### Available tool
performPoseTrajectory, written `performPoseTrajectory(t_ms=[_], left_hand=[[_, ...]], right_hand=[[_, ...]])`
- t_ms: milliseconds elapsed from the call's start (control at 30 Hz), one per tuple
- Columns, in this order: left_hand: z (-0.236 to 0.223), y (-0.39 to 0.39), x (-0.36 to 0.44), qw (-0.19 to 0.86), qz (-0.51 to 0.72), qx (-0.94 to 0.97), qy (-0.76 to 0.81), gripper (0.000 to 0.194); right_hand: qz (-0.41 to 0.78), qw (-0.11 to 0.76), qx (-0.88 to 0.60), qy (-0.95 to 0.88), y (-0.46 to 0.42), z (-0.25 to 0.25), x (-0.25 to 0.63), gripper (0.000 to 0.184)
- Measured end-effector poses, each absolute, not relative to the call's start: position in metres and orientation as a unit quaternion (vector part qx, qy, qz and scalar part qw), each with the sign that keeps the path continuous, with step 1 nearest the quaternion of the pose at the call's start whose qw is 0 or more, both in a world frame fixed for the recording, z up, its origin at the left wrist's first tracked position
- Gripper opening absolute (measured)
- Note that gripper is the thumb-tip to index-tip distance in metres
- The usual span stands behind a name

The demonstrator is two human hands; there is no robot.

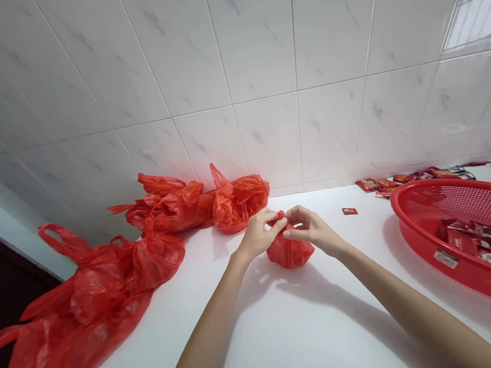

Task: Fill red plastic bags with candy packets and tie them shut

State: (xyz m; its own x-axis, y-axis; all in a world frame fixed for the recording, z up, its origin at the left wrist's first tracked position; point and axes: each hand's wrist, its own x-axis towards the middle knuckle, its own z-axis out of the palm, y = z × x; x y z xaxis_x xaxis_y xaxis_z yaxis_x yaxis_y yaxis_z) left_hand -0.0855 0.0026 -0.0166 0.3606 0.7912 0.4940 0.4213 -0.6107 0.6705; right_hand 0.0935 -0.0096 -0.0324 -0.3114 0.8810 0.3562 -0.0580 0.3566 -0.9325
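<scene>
A small filled red plastic bag (291,253) rests on the white table, its neck gathered and twisted at the top. Around that neck, my left hand (260,231) pinches the plastic from the left. From the right, my right hand (312,231) grips the same gathered top, fingers curled and thumb pointing inward. A small knot-like bunch of red plastic shows between the fingertips. What the bag contains cannot be made out.
Several red plastic bags (101,283) lie along the left, more against the tiled wall (267,140). A red plastic basket (420,235) holding small packets stands right. Loose packets (404,179) lie behind it, and one small red packet (349,211) sits alone.
</scene>
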Motion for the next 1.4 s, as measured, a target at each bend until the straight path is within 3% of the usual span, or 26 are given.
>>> performPoseTrajectory(t_ms=[200,367,467,533,700,1000,1267,1400], left_hand=[[-0.019,0.003,-0.076,0.280,0.508,0.721,0.378,0.041],[-0.014,-0.004,-0.068,0.292,0.516,0.712,0.376,0.045],[-0.009,-0.014,-0.062,0.278,0.493,0.732,0.379,0.041],[-0.008,-0.018,-0.061,0.284,0.477,0.740,0.379,0.036],[-0.020,-0.013,-0.077,0.349,0.478,0.709,0.384,0.022],[-0.063,-0.001,-0.091,0.425,0.457,0.674,0.395,0.035],[-0.044,-0.033,-0.066,0.376,0.484,0.689,0.387,0.035],[-0.023,-0.070,-0.053,0.263,0.435,0.781,0.361,0.026]], right_hand=[[0.324,0.517,-0.375,-0.697,-0.018,-0.065,0.090,0.008],[0.322,0.494,-0.376,-0.715,-0.031,-0.070,0.095,0.014],[0.308,0.535,-0.371,-0.693,-0.039,-0.061,0.093,0.027],[0.296,0.569,-0.382,-0.665,-0.041,-0.056,0.091,0.022],[0.328,0.593,-0.377,-0.631,-0.044,-0.057,0.101,0.023],[0.437,0.552,-0.367,-0.608,-0.072,-0.080,0.137,0.023],[0.420,0.581,-0.377,-0.586,-0.080,-0.076,0.136,0.031],[0.364,0.559,-0.350,-0.658,-0.090,-0.063,0.120,0.028]])
